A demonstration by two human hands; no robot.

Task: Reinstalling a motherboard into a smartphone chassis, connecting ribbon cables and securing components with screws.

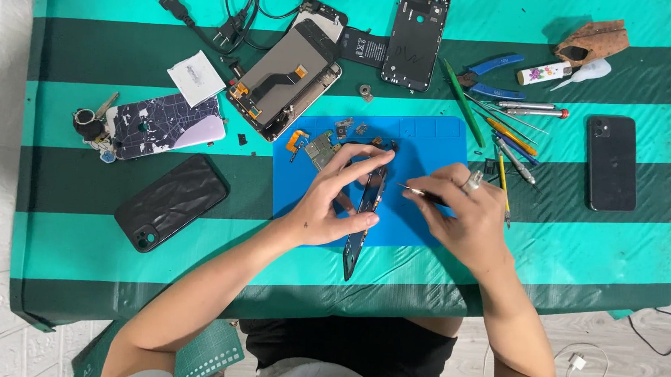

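My left hand (333,200) grips a black phone frame (364,222) tilted on edge over the blue work mat (433,144). My right hand (464,213), with a ring on one finger, holds a thin pointed tool (412,191) whose tip reaches toward the frame's side. Small circuit parts (323,147) and an orange flex piece lie on the mat just beyond my left fingers.
An opened phone screen assembly (286,79), a black back housing (415,37), and a battery lie at the back. Black phone cases (171,201) and a patterned case (168,124) sit left. Screwdrivers, tweezers, blue pliers (491,75) and a black phone (611,162) lie right.
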